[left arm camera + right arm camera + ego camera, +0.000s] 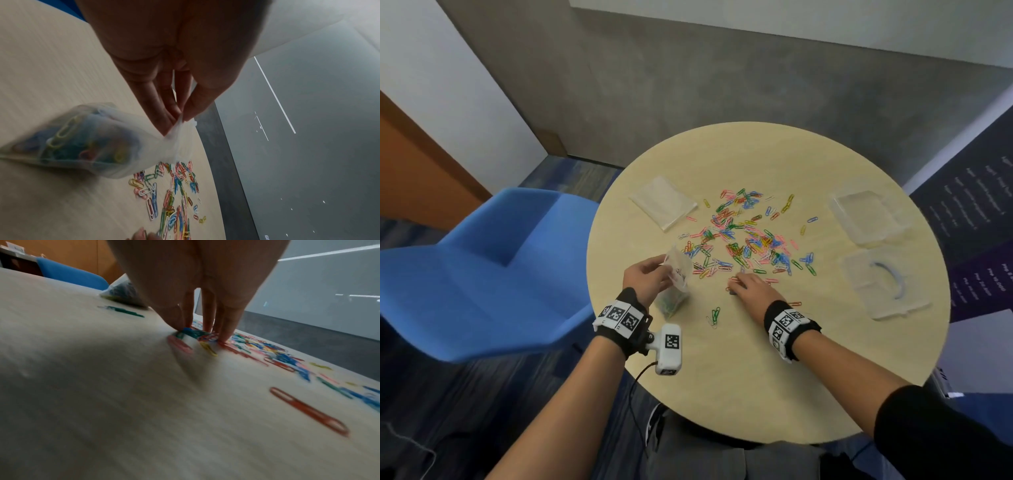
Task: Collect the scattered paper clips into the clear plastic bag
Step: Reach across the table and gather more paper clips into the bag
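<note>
Colourful paper clips (743, 236) lie scattered across the middle of the round beige table (739, 377). My left hand (666, 274) pinches the rim of the clear plastic bag (674, 291), whose bottom rests on the table with several clips inside. In the left wrist view the thumb and fingers of the left hand (179, 120) pinch the bag (92, 138) at its top, with the pile of clips (174, 186) beyond. My right hand (736, 284) is down at the near edge of the pile. In the right wrist view the right hand (197, 332) pinches a small bunch of clips (195, 335) against the table.
A stack of spare clear bags (662, 202) lies at the back left. A clear lid (866, 216) and a clear box (887, 284) sit at the right edge. A blue chair (482, 267) stands to the left. A few loose clips (715, 315) lie nearer me.
</note>
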